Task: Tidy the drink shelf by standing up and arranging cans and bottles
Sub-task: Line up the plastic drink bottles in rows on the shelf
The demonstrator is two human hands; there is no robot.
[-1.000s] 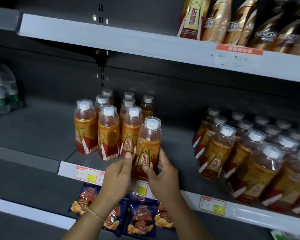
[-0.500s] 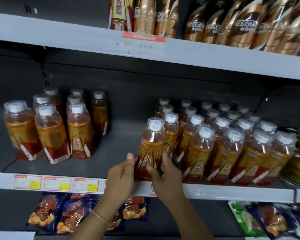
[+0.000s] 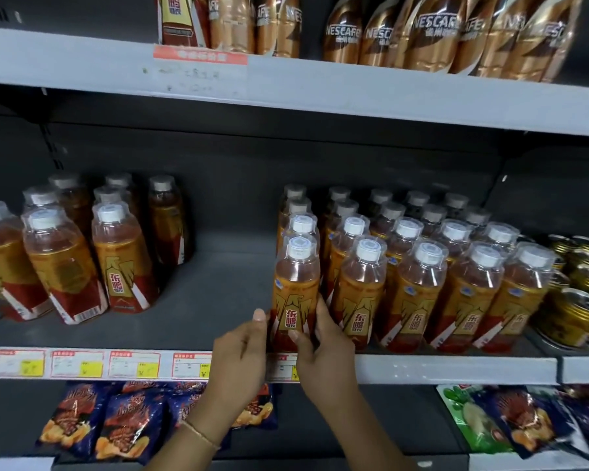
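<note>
Two hands: left hand (image 3: pixel 240 360) and right hand (image 3: pixel 323 348) grip one bottle (image 3: pixel 295 294), upright, at shelf (image 3: pixel 422 368) front.
Done: right block aligned.
Left: left cluster (image 3: pixel 92 253) looks loose.

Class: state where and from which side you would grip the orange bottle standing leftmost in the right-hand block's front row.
Grip the orange bottle around its lower labelled body, from the front-left: it stands upright, neighbours crowd its right, open shelf lies left.
</note>
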